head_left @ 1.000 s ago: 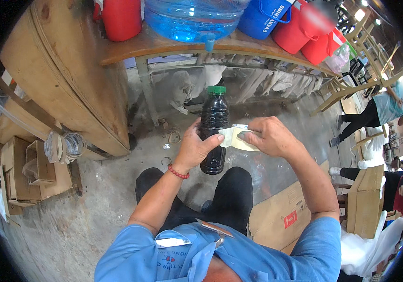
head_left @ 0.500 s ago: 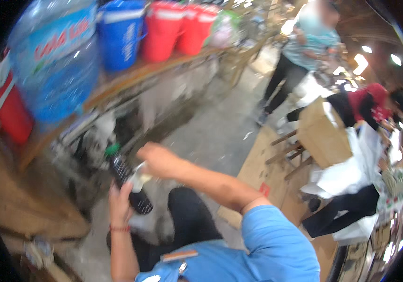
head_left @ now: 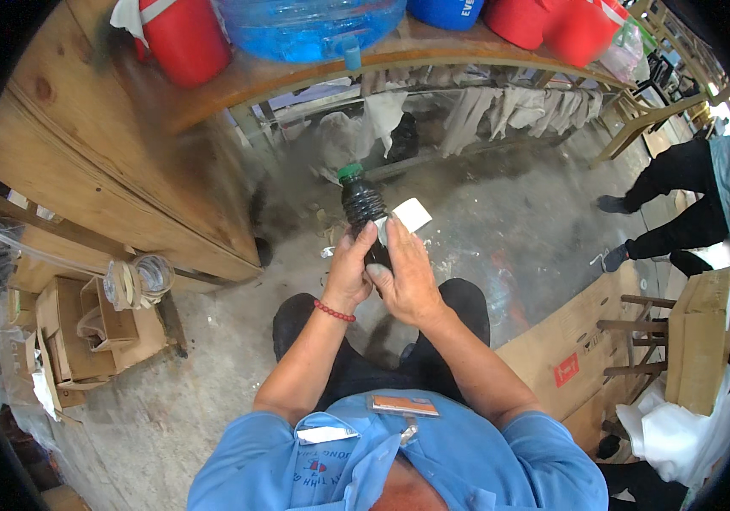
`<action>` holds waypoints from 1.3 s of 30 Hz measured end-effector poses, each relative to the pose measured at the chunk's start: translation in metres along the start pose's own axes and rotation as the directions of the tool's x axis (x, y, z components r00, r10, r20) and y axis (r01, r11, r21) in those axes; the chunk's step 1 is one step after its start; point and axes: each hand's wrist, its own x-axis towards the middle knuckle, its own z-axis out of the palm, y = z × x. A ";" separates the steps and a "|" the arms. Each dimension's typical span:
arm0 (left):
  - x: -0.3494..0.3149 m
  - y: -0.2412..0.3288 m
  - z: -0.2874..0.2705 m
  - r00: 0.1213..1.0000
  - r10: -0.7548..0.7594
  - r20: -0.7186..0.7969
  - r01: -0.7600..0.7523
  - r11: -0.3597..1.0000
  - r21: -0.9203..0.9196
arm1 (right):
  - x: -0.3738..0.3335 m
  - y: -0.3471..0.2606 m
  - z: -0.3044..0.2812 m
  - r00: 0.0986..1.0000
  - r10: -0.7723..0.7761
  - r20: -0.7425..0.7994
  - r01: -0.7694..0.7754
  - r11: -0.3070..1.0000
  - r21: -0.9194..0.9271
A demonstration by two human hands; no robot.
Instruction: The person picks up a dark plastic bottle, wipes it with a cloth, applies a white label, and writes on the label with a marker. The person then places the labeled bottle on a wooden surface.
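Note:
A dark ribbed bottle (head_left: 364, 204) with a green cap (head_left: 349, 172) stands nearly upright over my knees, tilted slightly left at the top. My left hand (head_left: 351, 270), with a red bead bracelet at the wrist, closes on the bottle's left side. My right hand (head_left: 408, 277) presses against the other side, its thumb across the lower part. A white piece of paper (head_left: 412, 215) sticks out just beyond my right fingertips, against the bottle; how it is attached is hidden. The bottle's lower end lies behind my hands.
Ahead is a wooden shelf (head_left: 433, 53) with a large blue water jug (head_left: 305, 30) and red and blue buckets; cloths (head_left: 518, 111) hang beneath. Cardboard boxes (head_left: 75, 328) and tape rolls (head_left: 139, 281) are at left. A person's legs (head_left: 671, 187) and a stool (head_left: 641, 328) are at right.
The view has swung left and down. My right hand, earlier raised beside the bottle near the white paper, now lies against the bottle opposite my left hand. The bottle is more upright.

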 end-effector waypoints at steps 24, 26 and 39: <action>-0.018 0.028 0.012 0.938 0.319 0.139 -0.344 0.906 0.245 | 0.005 0.000 0.016 0.857 0.410 -0.312 -0.092 0.717 0.690; -0.017 0.028 0.010 0.934 0.328 0.141 -0.354 0.905 0.235 | 0.006 0.009 0.020 0.842 0.533 -0.082 -0.294 0.581 0.759; -0.018 0.023 0.014 0.873 0.456 0.174 -0.420 0.521 0.743 | 0.018 0.011 0.034 0.929 0.369 0.012 -0.247 0.598 0.763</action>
